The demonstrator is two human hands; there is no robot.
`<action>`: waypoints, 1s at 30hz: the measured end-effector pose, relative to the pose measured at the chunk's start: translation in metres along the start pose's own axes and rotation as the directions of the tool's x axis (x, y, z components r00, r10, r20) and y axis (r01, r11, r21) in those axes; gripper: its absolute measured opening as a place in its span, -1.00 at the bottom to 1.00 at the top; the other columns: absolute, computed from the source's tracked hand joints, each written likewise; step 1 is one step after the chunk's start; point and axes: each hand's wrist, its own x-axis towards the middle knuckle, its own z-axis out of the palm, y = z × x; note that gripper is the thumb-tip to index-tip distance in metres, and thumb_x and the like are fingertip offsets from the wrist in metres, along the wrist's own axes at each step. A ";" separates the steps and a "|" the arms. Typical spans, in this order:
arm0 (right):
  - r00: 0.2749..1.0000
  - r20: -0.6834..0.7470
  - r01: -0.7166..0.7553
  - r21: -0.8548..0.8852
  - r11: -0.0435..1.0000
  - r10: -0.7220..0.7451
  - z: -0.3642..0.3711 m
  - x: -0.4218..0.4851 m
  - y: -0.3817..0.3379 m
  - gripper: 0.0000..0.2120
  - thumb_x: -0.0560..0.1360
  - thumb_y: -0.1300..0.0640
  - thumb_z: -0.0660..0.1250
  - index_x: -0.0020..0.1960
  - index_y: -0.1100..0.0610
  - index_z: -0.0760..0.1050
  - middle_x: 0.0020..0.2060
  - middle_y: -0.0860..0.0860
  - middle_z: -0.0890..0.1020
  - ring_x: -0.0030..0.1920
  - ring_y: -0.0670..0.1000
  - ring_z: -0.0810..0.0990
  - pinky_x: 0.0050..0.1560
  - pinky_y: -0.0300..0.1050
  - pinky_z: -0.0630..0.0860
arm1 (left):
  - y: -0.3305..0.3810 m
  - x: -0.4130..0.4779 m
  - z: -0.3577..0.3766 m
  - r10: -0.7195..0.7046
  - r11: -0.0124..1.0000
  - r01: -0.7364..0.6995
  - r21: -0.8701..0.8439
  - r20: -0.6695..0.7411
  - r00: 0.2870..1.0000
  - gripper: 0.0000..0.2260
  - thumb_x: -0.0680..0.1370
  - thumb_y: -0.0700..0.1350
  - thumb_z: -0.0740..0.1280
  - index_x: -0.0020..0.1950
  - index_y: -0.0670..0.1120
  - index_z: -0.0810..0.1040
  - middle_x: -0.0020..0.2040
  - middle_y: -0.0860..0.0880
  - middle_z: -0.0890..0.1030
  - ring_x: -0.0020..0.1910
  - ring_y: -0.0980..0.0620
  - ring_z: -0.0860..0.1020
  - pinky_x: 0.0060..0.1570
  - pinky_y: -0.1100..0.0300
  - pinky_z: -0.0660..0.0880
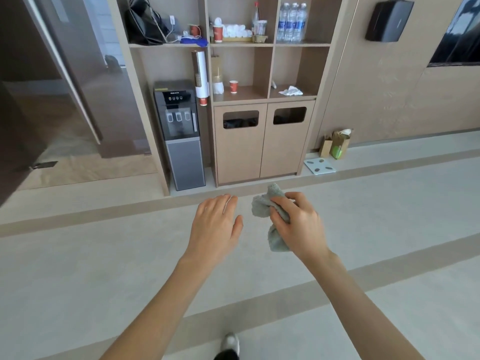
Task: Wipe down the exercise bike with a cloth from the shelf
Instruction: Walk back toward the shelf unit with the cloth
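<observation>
Underfoot, one shoe (230, 343) is pointing toward the shelf (259, 100). Right hand (298, 224) is gripping the bunched grey cloth (262, 206), likely carrying it off for wiping; left hand (215, 227) is hovering, fingers straight, empty. No bike is showing.

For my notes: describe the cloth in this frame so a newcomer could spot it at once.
Find the wooden shelf unit with the water dispenser. In front of it, over the pale floor, the right hand grips the cloth. It is bunched, grey and fluffy, unlike the thin white tissue on the shelf.
</observation>
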 end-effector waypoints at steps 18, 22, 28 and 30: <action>1.000 0.023 -0.006 0.001 1.000 0.006 0.203 0.351 0.163 -0.81 0.47 0.15 0.38 0.08 0.12 0.61 0.04 0.11 0.57 -0.17 0.20 0.60 -0.32 0.12 0.57 | -0.130 0.381 0.183 0.032 0.999 -0.032 0.005 -0.033 0.999 -0.67 0.51 -0.09 0.33 0.22 -0.21 0.53 0.18 -0.14 0.58 0.13 -0.12 0.55 0.16 -0.04 0.43; 1.000 0.021 0.021 0.008 1.000 -0.021 0.249 0.417 0.201 -0.81 0.44 0.18 0.42 0.05 0.13 0.62 0.01 0.12 0.59 -0.23 0.20 0.60 -0.37 0.05 0.56 | -0.155 0.453 0.230 0.023 1.000 -0.023 0.018 -0.024 0.999 -0.68 0.53 -0.09 0.29 0.23 -0.19 0.52 0.19 -0.11 0.57 0.15 -0.10 0.53 0.19 -0.02 0.40; 0.998 0.055 0.042 0.029 0.999 -0.043 0.326 0.534 0.269 -0.82 0.45 0.17 0.41 0.06 0.12 0.62 0.04 0.11 0.58 -0.20 0.20 0.62 -0.36 0.07 0.57 | -0.192 0.577 0.303 -0.021 0.999 0.021 0.032 -0.006 1.000 -0.67 0.54 -0.09 0.27 0.26 -0.19 0.50 0.23 -0.11 0.55 0.18 -0.09 0.51 0.23 -0.01 0.36; 0.996 0.069 0.059 0.037 0.998 -0.061 0.349 0.581 0.292 -0.81 0.46 0.15 0.40 0.07 0.11 0.61 0.05 0.10 0.58 -0.19 0.19 0.62 -0.36 0.07 0.57 | -0.203 0.622 0.321 -0.039 0.999 0.039 0.034 -0.004 0.999 -0.68 0.54 -0.10 0.28 0.25 -0.20 0.51 0.21 -0.12 0.56 0.16 -0.11 0.52 0.21 -0.02 0.39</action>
